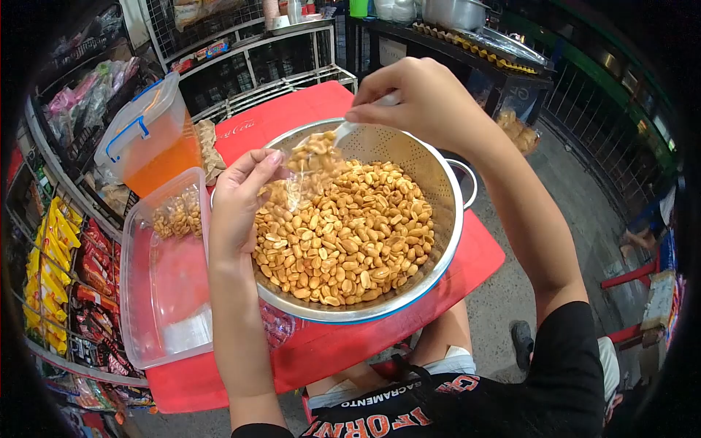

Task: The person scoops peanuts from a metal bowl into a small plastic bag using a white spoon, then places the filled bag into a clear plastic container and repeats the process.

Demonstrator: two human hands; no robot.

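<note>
A large metal colander (454, 241) full of peanuts (350, 248) stands in front of me. Over its far left part, my left hand (241, 193) pinches a small clear plastic bag (298, 188) between thumb and fingers. My right hand (418, 102) is closed around the handle of a white spoon (346, 131), which tilts down to the left. Peanuts are heaped on the spoon, right at the bag's mouth. Exactly how far the spoon reaches into the bag is hard to make out.
Left of the colander, a clear plastic container (133, 292) holds bagged peanuts (179, 214). Behind it sits a lidded tub (157, 157) with orange contents. All rest on a red table (467, 255). Snack racks (55, 270) line the left side; a dark counter with pots (456, 14) stands behind.
</note>
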